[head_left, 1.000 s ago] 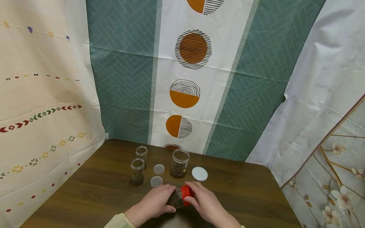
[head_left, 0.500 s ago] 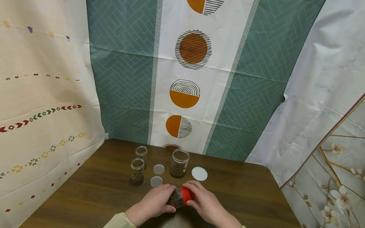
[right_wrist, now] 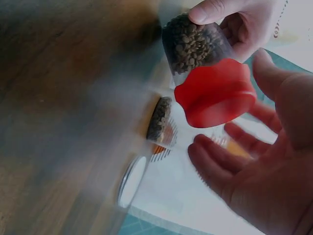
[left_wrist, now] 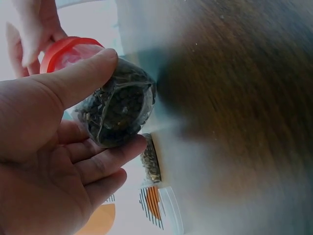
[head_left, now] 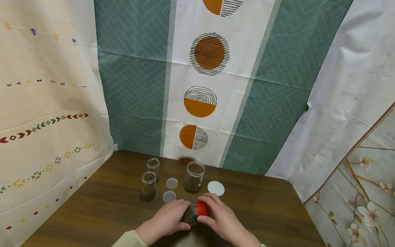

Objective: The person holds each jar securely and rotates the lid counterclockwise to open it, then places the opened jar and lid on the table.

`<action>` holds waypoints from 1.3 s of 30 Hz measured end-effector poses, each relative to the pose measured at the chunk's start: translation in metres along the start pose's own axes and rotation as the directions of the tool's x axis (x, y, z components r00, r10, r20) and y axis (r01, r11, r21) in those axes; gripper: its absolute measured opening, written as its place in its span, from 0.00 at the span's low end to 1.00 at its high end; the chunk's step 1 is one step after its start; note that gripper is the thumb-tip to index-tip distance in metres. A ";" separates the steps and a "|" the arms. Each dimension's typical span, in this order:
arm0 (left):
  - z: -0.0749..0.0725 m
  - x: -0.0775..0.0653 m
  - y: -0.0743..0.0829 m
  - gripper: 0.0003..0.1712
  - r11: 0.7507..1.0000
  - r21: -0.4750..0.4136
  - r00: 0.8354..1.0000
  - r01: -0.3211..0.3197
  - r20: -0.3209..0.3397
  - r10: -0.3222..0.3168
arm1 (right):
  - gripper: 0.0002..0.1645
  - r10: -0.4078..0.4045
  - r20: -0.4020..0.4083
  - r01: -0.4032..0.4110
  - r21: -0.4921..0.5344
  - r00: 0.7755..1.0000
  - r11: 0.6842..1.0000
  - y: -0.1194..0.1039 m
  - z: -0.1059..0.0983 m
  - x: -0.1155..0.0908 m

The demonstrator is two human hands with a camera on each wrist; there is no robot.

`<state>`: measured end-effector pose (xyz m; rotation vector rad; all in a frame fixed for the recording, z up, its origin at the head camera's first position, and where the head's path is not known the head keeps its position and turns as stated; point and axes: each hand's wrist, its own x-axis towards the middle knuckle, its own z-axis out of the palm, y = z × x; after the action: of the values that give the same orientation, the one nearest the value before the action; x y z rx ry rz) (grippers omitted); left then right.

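My left hand (head_left: 168,218) grips a clear jar (head_left: 189,216) of dark brown pellets, which lies tilted with its red scalloped lid (head_left: 203,208) toward the right. In the left wrist view, the thumb lies along the jar's side (left_wrist: 124,105) and the fingers support it from the other side. Around the lid stands my right hand (head_left: 223,219). In the right wrist view, its bent fingers are spread apart from the red lid (right_wrist: 215,93), with the thumb close to the lid's edge; whether the thumb touches it I cannot tell.
Behind the hands stand a large lidless jar (head_left: 193,181) and two smaller ones (head_left: 149,188), (head_left: 153,168) with pellets inside. Two clear round lids (head_left: 171,183), (head_left: 169,196) lie between them. A white patterned disc (head_left: 216,188) lies right on the brown table (head_left: 262,209). Curtains hang behind.
My right hand has turned about the red lid and its fingers have loosened from it. The left hand and the jar have stayed in place.
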<state>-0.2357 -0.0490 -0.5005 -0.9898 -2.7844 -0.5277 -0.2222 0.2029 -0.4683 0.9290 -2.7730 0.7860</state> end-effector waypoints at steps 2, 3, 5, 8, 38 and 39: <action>-0.001 0.000 0.001 0.37 1.000 0.003 1.000 -0.004 -0.001 0.004 | 0.33 0.043 -0.014 -0.043 -0.018 0.999 0.999 -0.002 -0.001 0.001; -0.002 0.000 0.001 0.38 1.000 0.004 1.000 -0.006 -0.002 0.006 | 0.34 0.062 -0.019 -0.063 -0.031 0.998 0.998 -0.003 -0.001 0.002; -0.002 0.000 0.001 0.37 1.000 0.003 1.000 -0.009 -0.003 0.009 | 0.35 0.096 -0.024 -0.098 -0.057 0.995 0.994 -0.005 -0.002 0.003; -0.003 0.000 0.002 0.37 1.000 0.003 1.000 -0.009 -0.001 0.009 | 0.36 0.134 -0.019 -0.135 -0.078 0.991 0.988 -0.006 -0.003 0.004; 0.000 0.000 0.002 0.38 1.000 0.030 1.000 -0.003 -0.009 0.003 | 0.30 0.084 0.006 -0.083 -0.040 0.996 0.996 0.000 -0.001 -0.001; 0.000 0.001 0.002 0.38 1.000 0.029 1.000 -0.002 -0.008 0.002 | 0.29 0.081 0.005 -0.081 -0.040 0.997 0.996 0.000 -0.001 -0.001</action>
<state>-0.2346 -0.0468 -0.5001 -0.9823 -2.7752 -0.4884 -0.2217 0.2042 -0.4680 0.8188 -2.8370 0.7371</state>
